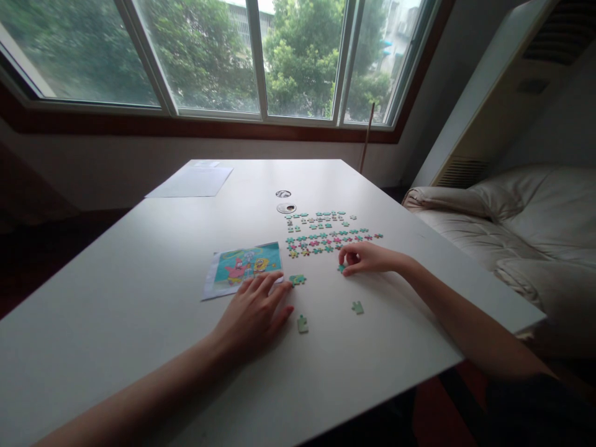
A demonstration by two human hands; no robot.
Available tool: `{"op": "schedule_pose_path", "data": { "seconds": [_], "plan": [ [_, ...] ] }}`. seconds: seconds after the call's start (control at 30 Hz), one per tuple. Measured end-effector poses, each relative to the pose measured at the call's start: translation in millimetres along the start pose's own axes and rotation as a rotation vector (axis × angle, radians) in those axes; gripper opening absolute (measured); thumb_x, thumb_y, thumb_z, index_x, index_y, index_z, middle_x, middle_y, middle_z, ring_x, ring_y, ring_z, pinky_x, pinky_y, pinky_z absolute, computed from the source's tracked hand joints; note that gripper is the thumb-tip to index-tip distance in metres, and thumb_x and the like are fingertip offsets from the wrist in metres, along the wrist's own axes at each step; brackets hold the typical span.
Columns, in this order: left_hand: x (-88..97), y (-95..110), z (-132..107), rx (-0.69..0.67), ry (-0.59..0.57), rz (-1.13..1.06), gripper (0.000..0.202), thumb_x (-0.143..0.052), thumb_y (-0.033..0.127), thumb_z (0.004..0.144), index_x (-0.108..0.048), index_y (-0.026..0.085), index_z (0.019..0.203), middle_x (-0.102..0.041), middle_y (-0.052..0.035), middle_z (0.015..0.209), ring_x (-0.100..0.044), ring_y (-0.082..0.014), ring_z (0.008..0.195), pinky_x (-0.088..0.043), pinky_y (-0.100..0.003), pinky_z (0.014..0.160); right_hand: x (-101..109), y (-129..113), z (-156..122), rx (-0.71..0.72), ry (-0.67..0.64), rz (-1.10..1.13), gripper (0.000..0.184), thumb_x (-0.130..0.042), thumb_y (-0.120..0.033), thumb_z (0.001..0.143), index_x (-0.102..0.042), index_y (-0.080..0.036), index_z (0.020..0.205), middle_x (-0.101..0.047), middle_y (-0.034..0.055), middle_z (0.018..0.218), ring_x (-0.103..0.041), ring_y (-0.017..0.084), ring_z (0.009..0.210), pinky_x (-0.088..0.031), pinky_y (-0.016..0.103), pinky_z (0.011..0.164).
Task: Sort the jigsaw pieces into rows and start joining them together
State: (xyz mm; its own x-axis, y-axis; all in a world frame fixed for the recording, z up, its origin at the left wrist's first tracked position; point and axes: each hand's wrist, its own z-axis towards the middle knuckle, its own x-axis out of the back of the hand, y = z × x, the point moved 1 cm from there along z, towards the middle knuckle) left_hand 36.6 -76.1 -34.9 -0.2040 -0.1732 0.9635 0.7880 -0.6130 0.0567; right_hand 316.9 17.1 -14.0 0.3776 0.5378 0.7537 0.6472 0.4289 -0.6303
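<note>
The left forearm comes in from the lower left of the frame and lies low over the white table (139, 279). The left hand (254, 313) rests palm down just below centre, fingers loosely spread and holding nothing. Its fingertips (272, 280) touch the lower edge of the cartoon picture card (244, 267), which lies flat left of centre. Just right of those fingertips sits a small joined pair of pieces (297, 279). A green loose piece (302, 323) lies just beside the thumb, and a second green piece (357, 307) lies further right, apart from both hands. The right arm reaches in from the lower right, its elbow off the table edge and its wrist nearly straight. The right hand (367, 257) is curled right of centre, knuckles up, with thumb and forefinger closed together on a teal puzzle piece (341, 269) that rests on the tabletop. Directly above that hand, toward mid-frame, the spread of unsorted pieces (326, 234) lies in rough rows, with two round cable covers (285, 208) beyond it. A sheet of paper (190, 181) lies at the table's far left, under the window (209, 56). A pale cushion (535, 217) fills the right side of the frame.
</note>
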Motion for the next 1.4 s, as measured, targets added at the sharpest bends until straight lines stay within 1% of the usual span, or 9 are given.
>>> {"op": "schedule_pose_path", "data": {
  "seconds": [0.27, 0.4, 0.73, 1.1, 1.17, 1.27, 1.33, 1.4],
  "plan": [
    [1.3, 0.7, 0.8, 0.003, -0.006, -0.003, 0.032, -0.040, 0.032, 0.086, -0.050, 0.019, 0.114, -0.048, -0.0111, 0.120, -0.041, -0.0278, 0.111, -0.035, -0.046, 0.091, -0.2, 0.0, -0.3, -0.002, 0.006, 0.000, 0.031, -0.062, -0.040, 0.069, -0.058, -0.016, 0.088, -0.048, -0.0031, 0.063, -0.044, 0.009, 0.057, -0.033, 0.019, 0.053],
    [1.1, 1.0, 0.8, 0.006, -0.018, -0.008, 0.032, -0.040, 0.032, 0.086, -0.050, 0.019, 0.114, -0.048, -0.0110, 0.119, -0.041, -0.0277, 0.110, -0.035, -0.045, 0.090, -0.3, 0.1, 0.1, -0.003, 0.006, -0.001, 0.030, -0.062, -0.038, 0.069, -0.058, -0.016, 0.088, -0.047, -0.0032, 0.062, -0.044, 0.008, 0.057, -0.033, 0.019, 0.053],
    [0.2, 0.4, -0.1, -0.012, -0.004, -0.018, 0.031, -0.039, 0.031, 0.087, -0.049, 0.020, 0.114, -0.049, -0.0107, 0.118, -0.042, -0.0273, 0.110, -0.035, -0.045, 0.090, 0.6, -2.3, -0.4, -0.016, -0.002, 0.004, 0.029, -0.063, -0.037, 0.068, -0.058, -0.016, 0.088, -0.047, -0.0029, 0.063, -0.044, 0.009, 0.058, -0.033, 0.019, 0.053],
    [0.2, 0.9, -0.2, -0.011, -0.010, -0.018, 0.032, -0.040, 0.031, 0.086, -0.048, 0.019, 0.114, -0.048, -0.0108, 0.120, -0.041, -0.0274, 0.110, -0.034, -0.045, 0.091, 1.2, -0.1, -1.0, 0.016, -0.010, -0.005, 0.032, -0.063, -0.040, 0.068, -0.058, -0.016, 0.088, -0.048, -0.0027, 0.063, -0.045, 0.009, 0.058, -0.034, 0.019, 0.053],
    [0.3, 1.1, -0.3, -0.006, -0.011, -0.023, 0.032, -0.040, 0.031, 0.086, -0.048, 0.018, 0.114, -0.048, -0.0112, 0.120, -0.041, -0.0276, 0.111, -0.034, -0.045, 0.091, 2.1, -0.9, -1.5, 0.031, 0.014, -0.023, 0.032, -0.061, -0.041, 0.069, -0.058, -0.015, 0.089, -0.049, -0.0027, 0.062, -0.045, 0.008, 0.057, -0.034, 0.019, 0.053],
    [1.4, 1.6, -0.1, -0.005, 0.002, -0.033, 0.031, -0.040, 0.030, 0.086, -0.049, 0.019, 0.114, -0.048, -0.0114, 0.119, -0.042, -0.0278, 0.110, -0.035, -0.045, 0.090, 7.4, -0.8, 2.9, 0.044, 0.110, -0.073, 0.029, -0.058, -0.041, 0.073, -0.060, -0.015, 0.086, -0.051, -0.0021, 0.062, -0.044, 0.008, 0.055, -0.033, 0.019, 0.052],
    [2.5, 2.1, 0.2, -0.006, 0.014, -0.038, 0.031, -0.041, 0.030, 0.085, -0.049, 0.019, 0.113, -0.049, -0.0113, 0.118, -0.042, -0.0279, 0.109, -0.036, -0.046, 0.090, 14.2, 0.7, 11.5, 0.045, 0.180, -0.115, 0.027, -0.056, -0.040, 0.074, -0.061, -0.015, 0.083, -0.052, -0.0014, 0.062, -0.045, 0.008, 0.055, -0.033, 0.019, 0.052],
    [3.6, 2.6, 0.6, -0.006, 0.016, -0.039, 0.031, -0.042, 0.029, 0.085, -0.049, 0.020, 0.113, -0.049, -0.0111, 0.118, -0.043, -0.0277, 0.109, -0.036, -0.045, 0.090, 22.9, 3.4, 25.1, 0.055, 0.215, -0.144, 0.026, -0.056, -0.038, 0.074, -0.062, -0.015, 0.082, -0.056, 0.0000, 0.065, -0.048, 0.009, 0.058, -0.035, 0.020, 0.054]
  ]
}}
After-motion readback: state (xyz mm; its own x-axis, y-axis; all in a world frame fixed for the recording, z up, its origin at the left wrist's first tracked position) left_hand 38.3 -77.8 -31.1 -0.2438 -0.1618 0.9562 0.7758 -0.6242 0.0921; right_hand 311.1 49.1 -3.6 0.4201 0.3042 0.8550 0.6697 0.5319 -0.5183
